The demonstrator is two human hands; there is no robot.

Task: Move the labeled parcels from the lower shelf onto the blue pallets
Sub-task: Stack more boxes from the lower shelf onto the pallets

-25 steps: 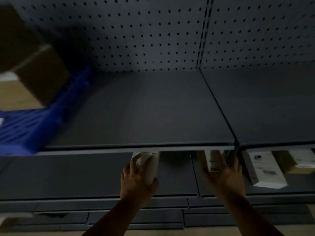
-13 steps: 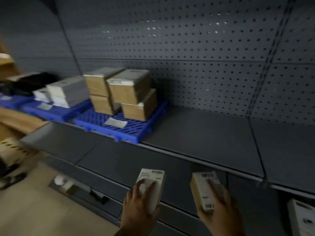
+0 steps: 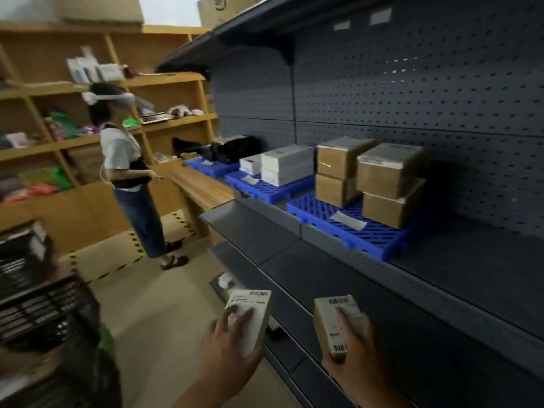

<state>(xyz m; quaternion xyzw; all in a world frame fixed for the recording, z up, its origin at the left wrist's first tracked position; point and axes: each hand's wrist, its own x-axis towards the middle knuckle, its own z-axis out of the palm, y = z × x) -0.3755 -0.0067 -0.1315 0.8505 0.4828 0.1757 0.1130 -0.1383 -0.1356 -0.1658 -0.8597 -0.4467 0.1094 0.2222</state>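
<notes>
Blue pallets [image 3: 374, 234] sit on shelving; each hand's fingers [image 3: 235, 316] grip a labeled parcel [image 3: 250, 316].

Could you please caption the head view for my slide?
Both hands, left and right, carry parcels toward blue pallets.

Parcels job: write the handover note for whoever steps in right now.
Left hand: holds a white labeled parcel.
Right hand: holds a tan labeled parcel.
Both are carried in front of the gray shelving, below the pallet level.
Done: brown boxes are stacked on the nearest blue pallet; white boxes sit on the next pallet.
Left: set both parcels on a pallet; the near one has free space in front. Whether more remain on the lower shelf cannot be seen.
</notes>
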